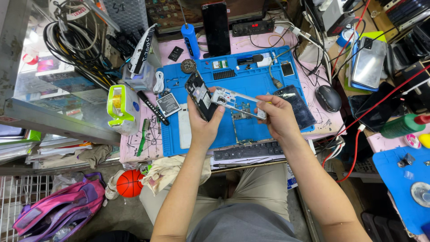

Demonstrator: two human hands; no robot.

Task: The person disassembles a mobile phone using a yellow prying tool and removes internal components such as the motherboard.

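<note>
Hands: left (204, 127) one phone body (200, 95), right (278, 117) one frame (238, 103)

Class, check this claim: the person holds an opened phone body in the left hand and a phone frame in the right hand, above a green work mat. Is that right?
Not quite. The work mat is blue, not green, as the head view shows. The rest stands: the left hand holds the opened phone body and the right hand holds the phone frame above that mat.
</note>
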